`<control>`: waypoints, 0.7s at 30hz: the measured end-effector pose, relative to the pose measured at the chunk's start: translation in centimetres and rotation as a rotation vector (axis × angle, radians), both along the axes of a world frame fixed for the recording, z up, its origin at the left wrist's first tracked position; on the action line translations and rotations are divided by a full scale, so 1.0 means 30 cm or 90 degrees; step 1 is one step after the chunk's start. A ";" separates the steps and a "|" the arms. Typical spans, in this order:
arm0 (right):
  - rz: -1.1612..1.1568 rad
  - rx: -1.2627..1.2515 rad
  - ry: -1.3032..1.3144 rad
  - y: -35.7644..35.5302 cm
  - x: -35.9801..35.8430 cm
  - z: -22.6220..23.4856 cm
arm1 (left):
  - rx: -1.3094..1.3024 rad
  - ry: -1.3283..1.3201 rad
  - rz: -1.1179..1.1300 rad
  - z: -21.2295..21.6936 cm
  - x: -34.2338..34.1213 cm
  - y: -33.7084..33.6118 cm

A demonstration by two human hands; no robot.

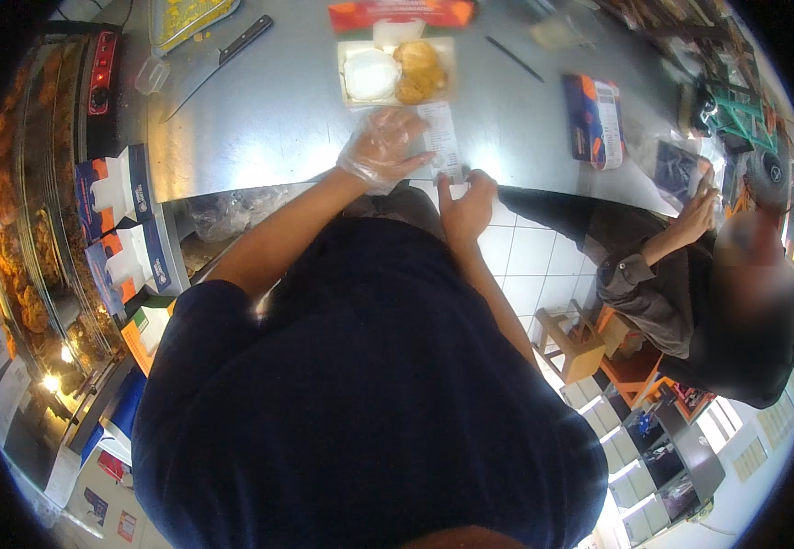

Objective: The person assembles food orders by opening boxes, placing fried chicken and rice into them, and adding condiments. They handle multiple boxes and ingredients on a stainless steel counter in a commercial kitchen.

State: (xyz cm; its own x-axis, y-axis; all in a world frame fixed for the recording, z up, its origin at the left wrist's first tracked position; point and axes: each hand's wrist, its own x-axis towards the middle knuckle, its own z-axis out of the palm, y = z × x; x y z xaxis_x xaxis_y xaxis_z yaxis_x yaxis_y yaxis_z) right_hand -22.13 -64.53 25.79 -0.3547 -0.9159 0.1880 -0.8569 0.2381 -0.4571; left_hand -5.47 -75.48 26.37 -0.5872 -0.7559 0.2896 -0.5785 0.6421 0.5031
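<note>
Dark-blue shirt cloth (370, 384) fills the foreground, below a shiny metal table (269, 133). Along the left stands a lit cabinet (101, 64) of browned food; at right, above white floor tiles (525, 256), is a co-worker (644, 297). On the table sits an open box (450, 73) with white and brown food. Plastic-gloved, the left hand (383, 146) has its fingers loosely extended; the bare right hand's (466, 209) thumb and forefinger meet the near end of the paper slip (440, 133) below the box, whether pinching I cannot tell.
</note>
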 end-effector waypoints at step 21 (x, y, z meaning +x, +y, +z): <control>0.205 0.069 -0.150 -0.440 -0.302 -0.005 | 0.227 -0.164 0.140 -0.008 -0.041 0.059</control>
